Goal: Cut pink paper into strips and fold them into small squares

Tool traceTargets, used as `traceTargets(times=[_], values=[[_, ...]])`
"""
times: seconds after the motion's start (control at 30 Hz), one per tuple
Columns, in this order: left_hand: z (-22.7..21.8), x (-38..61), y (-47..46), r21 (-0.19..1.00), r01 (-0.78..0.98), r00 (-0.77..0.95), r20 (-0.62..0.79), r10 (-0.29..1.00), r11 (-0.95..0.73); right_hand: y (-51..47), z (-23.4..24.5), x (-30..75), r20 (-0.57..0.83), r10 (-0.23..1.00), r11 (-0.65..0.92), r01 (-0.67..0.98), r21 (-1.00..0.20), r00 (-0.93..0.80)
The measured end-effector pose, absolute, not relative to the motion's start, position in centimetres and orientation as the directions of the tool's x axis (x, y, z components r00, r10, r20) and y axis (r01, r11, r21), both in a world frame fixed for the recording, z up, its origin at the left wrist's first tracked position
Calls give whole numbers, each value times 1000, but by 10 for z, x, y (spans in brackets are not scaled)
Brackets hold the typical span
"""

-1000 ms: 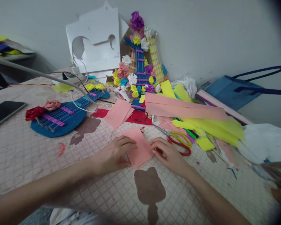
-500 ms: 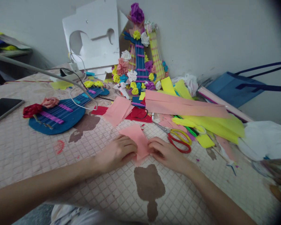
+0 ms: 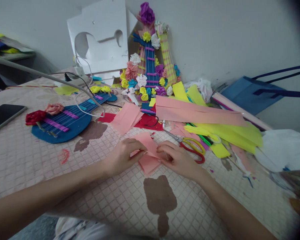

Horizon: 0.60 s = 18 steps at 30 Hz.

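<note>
Your left hand (image 3: pixel 126 155) and right hand (image 3: pixel 178 158) each pinch the pink paper (image 3: pixel 149 143) between thumb and fingers; uneven pulling could tear it.

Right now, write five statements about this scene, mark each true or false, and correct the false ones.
The left hand and the right hand both touch the pink paper. True.
The left hand holds the scissors. False: they lie on the table just beyond the right hand.
The blue toy guitar lying flat bears a red flower and a pink flower. True.
A dark-screened device lies at far right. False: it lies at the left edge.
The white glue gun lies beyond the pink paper. True.
</note>
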<state>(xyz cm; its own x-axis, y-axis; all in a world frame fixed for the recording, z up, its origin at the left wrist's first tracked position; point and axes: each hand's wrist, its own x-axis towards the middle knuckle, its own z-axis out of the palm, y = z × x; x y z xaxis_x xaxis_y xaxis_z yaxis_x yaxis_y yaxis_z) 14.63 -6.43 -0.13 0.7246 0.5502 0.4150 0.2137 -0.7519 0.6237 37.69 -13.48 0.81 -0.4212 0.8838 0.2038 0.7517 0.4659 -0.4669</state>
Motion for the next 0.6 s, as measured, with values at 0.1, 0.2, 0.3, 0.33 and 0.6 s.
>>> traceTargets(times=[0.1, 0.2, 0.3, 0.33, 0.6], values=[[-2, 149, -65, 584, 229, 704, 453, 546, -779, -129, 6, 376, 288, 886, 462, 742, -487, -363], [-7, 152, -59, 490, 308, 658, 509, 555, -815, -123, 8, 372, 360, 905, 403, 725, -558, -226], [-12, 154, -46, 420, 441, 623, 493, 607, -793, -117, 11, 369, 328, 940, 299, 680, -669, -91], [-14, 154, -41, 406, 476, 619, 474, 626, -780, -116, 11, 368, 314, 947, 277, 660, -698, -65], [-20, 144, -20, 418, 545, 652, 333, 681, -727, -110, -5, 380, 546, 798, 533, 721, -443, -254]])
